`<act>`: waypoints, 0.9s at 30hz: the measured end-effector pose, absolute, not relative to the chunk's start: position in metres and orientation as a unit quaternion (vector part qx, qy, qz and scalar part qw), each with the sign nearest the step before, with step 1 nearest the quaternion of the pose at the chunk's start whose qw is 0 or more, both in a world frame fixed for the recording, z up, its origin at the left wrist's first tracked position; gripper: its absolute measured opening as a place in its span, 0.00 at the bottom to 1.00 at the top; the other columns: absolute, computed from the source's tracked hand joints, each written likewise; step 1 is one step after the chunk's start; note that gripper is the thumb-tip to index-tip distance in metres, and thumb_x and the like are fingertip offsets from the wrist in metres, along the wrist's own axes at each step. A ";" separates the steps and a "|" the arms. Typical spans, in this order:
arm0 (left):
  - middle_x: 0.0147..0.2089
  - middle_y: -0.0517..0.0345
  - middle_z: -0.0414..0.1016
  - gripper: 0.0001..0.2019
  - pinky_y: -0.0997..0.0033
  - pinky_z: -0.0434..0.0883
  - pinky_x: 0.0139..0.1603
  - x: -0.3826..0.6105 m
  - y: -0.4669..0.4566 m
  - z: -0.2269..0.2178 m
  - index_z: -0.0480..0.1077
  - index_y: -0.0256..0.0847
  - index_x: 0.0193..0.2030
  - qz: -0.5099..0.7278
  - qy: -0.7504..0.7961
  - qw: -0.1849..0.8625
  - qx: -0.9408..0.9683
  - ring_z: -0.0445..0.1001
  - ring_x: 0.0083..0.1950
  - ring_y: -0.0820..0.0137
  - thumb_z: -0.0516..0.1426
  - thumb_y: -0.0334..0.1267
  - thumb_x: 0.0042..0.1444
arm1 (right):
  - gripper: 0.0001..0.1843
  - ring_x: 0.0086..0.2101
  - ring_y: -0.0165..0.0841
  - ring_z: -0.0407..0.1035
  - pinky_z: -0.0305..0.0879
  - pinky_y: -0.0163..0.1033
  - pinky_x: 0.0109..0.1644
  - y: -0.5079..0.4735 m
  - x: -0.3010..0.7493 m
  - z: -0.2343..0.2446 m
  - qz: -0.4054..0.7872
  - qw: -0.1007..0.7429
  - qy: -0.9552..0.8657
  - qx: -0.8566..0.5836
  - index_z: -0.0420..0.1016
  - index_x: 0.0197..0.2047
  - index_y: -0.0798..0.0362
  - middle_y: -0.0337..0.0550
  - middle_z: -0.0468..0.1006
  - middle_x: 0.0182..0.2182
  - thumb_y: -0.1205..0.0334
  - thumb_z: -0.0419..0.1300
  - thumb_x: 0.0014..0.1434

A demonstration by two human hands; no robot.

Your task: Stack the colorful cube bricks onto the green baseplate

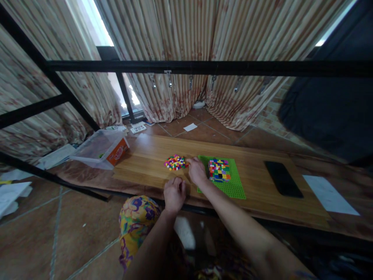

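Observation:
A green baseplate (234,182) lies on a low wooden board (145,155), carrying a square patch of small multicoloured bricks (219,170). Left of it sits a loose heap of small coloured bricks (175,162). My right hand (197,171) rests at the baseplate's left edge, fingers bent and reaching toward the heap; what its fingertips pinch, if anything, is too small to see. My left hand (174,193) lies on the board just in front of the heap, fingers curled under in a loose fist.
A clear plastic box (100,148) with an orange label sits at the board's left end. A black phone (283,179) and a white sheet (329,194) lie to the right. Black frame bars (204,67) cross overhead; curtains hang behind. Papers litter the tiled floor at left.

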State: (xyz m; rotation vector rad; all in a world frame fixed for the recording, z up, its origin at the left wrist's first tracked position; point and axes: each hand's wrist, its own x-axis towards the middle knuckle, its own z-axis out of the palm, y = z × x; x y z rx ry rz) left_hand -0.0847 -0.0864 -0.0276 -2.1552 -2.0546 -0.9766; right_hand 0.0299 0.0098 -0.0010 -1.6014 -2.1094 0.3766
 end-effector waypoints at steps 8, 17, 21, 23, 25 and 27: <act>0.32 0.54 0.73 0.11 0.65 0.64 0.40 -0.085 -0.086 -0.027 0.67 0.43 0.32 -0.306 -0.661 -0.008 -0.685 0.70 0.37 0.65 0.49 0.39 0.63 | 0.15 0.39 0.38 0.69 0.63 0.40 0.45 0.017 0.029 -0.007 0.133 0.206 -0.783 -0.571 0.78 0.38 0.55 0.51 0.76 0.36 0.73 0.50 0.61; 0.33 0.55 0.74 0.10 0.65 0.63 0.41 -0.086 -0.085 -0.027 0.67 0.43 0.33 -0.295 -0.660 -0.001 -0.691 0.71 0.37 0.64 0.49 0.39 0.63 | 0.14 0.39 0.35 0.72 0.67 0.39 0.46 -0.043 0.065 0.009 0.175 0.385 -0.736 -0.528 0.78 0.42 0.52 0.46 0.77 0.37 0.66 0.51 0.63; 0.33 0.54 0.74 0.10 0.65 0.63 0.41 -0.086 -0.085 -0.027 0.67 0.42 0.33 -0.300 -0.660 0.000 -0.689 0.72 0.38 0.64 0.50 0.39 0.63 | 0.15 0.40 0.36 0.73 0.68 0.42 0.46 -0.060 0.111 0.013 0.174 0.442 -0.687 -0.550 0.80 0.40 0.50 0.46 0.77 0.39 0.62 0.51 0.63; 0.33 0.54 0.75 0.10 0.65 0.62 0.40 -0.085 -0.085 -0.026 0.68 0.42 0.32 -0.301 -0.661 0.001 -0.687 0.72 0.37 0.64 0.50 0.39 0.63 | 0.14 0.39 0.37 0.73 0.68 0.43 0.46 -0.059 0.135 0.016 0.163 0.449 -0.674 -0.564 0.80 0.41 0.50 0.47 0.78 0.39 0.60 0.52 0.62; 0.33 0.54 0.75 0.10 0.65 0.62 0.40 -0.086 -0.085 -0.026 0.68 0.42 0.32 -0.301 -0.663 0.001 -0.686 0.72 0.37 0.64 0.50 0.39 0.63 | 0.14 0.38 0.37 0.73 0.68 0.43 0.45 -0.052 0.155 0.018 0.159 0.447 -0.666 -0.575 0.79 0.42 0.51 0.47 0.78 0.39 0.59 0.53 0.61; 0.33 0.54 0.74 0.10 0.65 0.63 0.40 -0.086 -0.085 -0.026 0.68 0.42 0.32 -0.304 -0.662 -0.001 -0.685 0.72 0.37 0.64 0.50 0.40 0.63 | 0.14 0.36 0.36 0.73 0.69 0.42 0.42 -0.044 0.168 0.020 0.163 0.438 -0.665 -0.583 0.78 0.42 0.52 0.46 0.79 0.38 0.58 0.54 0.60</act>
